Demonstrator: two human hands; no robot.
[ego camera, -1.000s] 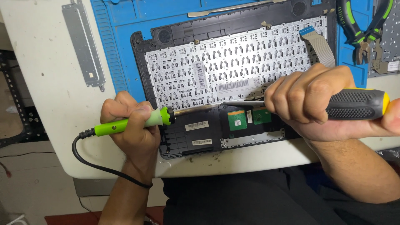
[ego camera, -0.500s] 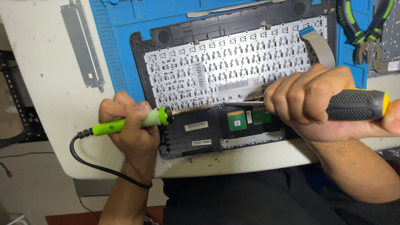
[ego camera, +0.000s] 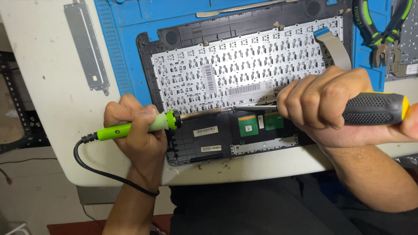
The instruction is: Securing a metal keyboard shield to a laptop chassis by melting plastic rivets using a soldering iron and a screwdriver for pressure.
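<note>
A black laptop top cover (ego camera: pixel 217 143) lies upside down on a blue work mat (ego camera: pixel 130 39), the silver back plate of its keyboard (ego camera: pixel 244 69) showing. My left hand (ego camera: pixel 139 135) grips a green-handled soldering iron (ego camera: pixel 130 127); its tip points right along the keyboard plate's lower edge. My right hand (ego camera: pixel 322 104) is closed on a screwdriver with a black and yellow handle (ego camera: pixel 374 109). Its thin shaft (ego camera: pixel 257 107) points left and meets the iron's tip near the plate's lower edge. Green circuit boards (ego camera: pixel 248 126) sit just below.
A grey metal bracket (ego camera: pixel 87 48) lies on the white table (ego camera: pixel 48 109) at the left. Green-handled pliers (ego camera: pixel 379 30) rest at the top right beside another metal part (ego camera: pixel 407 39). A grey ribbon cable (ego camera: pixel 335 48) curls off the keyboard. The iron's black cord (ego camera: pixel 100 169) hangs over the table edge.
The view has shifted very slightly. Both hands and both tools stay in nearly the same place against the keyboard's lower edge.
</note>
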